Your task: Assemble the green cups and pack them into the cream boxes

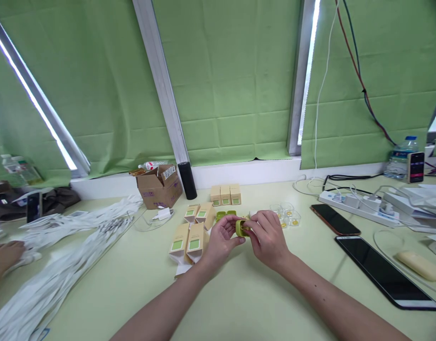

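Observation:
My left hand (221, 239) holds a small olive-green case (240, 228) between thumb and fingers, at the centre of the view. The fingers of my right hand (267, 237) are pinched together at the case's right side; what they grip is too small to make out. Tan cartons with green squares (195, 242) stand just left of my left hand, some with open flaps. More green cases (226, 214) lie behind my left hand. Clear plastic containers with small yellow pieces (289, 215) sit beyond my right hand.
Three closed tan boxes (225, 195) stand farther back. A cardboard box (159, 187) and a black cylinder (187, 181) are behind left. White cords (72, 265) and another person's hand (6, 255) are at left. Phones (385, 272) and a power strip (360, 208) lie right.

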Available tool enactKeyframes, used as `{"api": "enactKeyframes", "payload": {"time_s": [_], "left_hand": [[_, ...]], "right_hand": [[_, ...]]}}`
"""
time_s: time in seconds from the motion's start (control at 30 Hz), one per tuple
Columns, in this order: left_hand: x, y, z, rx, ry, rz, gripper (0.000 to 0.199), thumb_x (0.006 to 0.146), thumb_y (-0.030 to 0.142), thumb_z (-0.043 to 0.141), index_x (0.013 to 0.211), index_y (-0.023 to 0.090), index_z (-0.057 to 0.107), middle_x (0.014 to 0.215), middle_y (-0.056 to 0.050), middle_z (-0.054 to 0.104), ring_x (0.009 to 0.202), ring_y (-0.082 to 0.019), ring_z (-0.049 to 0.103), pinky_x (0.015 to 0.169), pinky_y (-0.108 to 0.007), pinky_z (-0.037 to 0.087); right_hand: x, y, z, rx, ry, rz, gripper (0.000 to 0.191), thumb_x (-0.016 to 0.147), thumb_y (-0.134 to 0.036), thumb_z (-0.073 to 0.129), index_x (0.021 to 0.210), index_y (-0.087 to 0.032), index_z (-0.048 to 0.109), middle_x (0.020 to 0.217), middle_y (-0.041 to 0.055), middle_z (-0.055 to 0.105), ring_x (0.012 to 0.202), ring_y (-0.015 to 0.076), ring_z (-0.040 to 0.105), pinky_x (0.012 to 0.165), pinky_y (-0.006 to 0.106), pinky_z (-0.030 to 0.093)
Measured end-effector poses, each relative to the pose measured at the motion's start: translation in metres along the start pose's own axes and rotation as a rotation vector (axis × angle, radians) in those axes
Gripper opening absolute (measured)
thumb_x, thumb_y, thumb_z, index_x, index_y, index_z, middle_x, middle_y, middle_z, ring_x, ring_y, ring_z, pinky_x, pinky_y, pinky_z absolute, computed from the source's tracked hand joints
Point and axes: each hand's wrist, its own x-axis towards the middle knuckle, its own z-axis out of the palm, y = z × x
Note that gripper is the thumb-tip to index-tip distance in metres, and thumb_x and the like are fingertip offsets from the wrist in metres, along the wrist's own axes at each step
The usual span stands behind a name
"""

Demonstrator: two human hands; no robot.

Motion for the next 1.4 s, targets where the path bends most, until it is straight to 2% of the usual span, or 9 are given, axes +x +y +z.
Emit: {"api": "enactKeyframes", "payload": {"time_s": [0.3,0.77,1.03,1.23,1.4], "left_hand": [[-0.002,0.005,0.002,0.035,0.009,-0.018,0.054,0.061,0.010,0.092,0.108,0.018,0.068,0.114,-0.010,0.073,0.109,-0.025,0.068,0.100,-0.041,0.053],[-0.003,0.008,0.003,0.058,0.029,-0.043,0.052,0.056,0.005,0.092,0.102,0.017,0.071,0.108,-0.008,0.074,0.104,-0.022,0.069,0.098,-0.038,0.053],[-0.003,0.007,0.001,0.096,0.010,-0.037,0.051,0.057,0.008,0.094,0.103,0.017,0.072,0.108,-0.009,0.073,0.106,-0.025,0.067,0.100,-0.042,0.052],[-0.002,0.008,0.003,0.107,0.027,0.012,0.051,0.060,0.009,0.092,0.105,0.018,0.071,0.109,-0.008,0.072,0.106,-0.025,0.067,0.100,-0.042,0.053],[0.001,0.005,-0.001,0.139,0.105,0.095,0.050,0.063,0.011,0.090,0.109,0.019,0.069,0.111,-0.008,0.071,0.107,-0.024,0.067,0.101,-0.041,0.053]], "right_hand": [[-0.006,0.005,0.005,0.061,-0.031,0.013,0.018,0.095,-0.006,0.056,0.100,-0.021,0.065,0.086,0.0058,0.063,0.088,0.0237,0.051,0.078,0.040,0.040],[-0.010,0.011,0.009,0.213,-0.028,0.057,0.018,0.094,-0.005,0.057,0.097,-0.021,0.065,0.083,0.0051,0.063,0.085,0.0230,0.050,0.073,0.038,0.042],[-0.011,0.009,0.010,0.280,-0.042,0.103,0.020,0.095,-0.005,0.055,0.095,-0.022,0.066,0.080,0.0043,0.057,0.082,0.0224,0.049,0.068,0.036,0.044],[-0.009,0.016,0.008,0.274,-0.072,0.055,0.023,0.096,-0.007,0.055,0.106,-0.024,0.068,0.083,0.0049,0.058,0.083,0.0226,0.050,0.067,0.036,0.047],[-0.010,0.019,0.005,0.324,-0.125,0.034,0.038,0.097,-0.006,0.051,0.129,-0.025,0.059,0.103,0.0097,0.066,0.097,0.0265,0.059,0.075,0.042,0.056]]}}
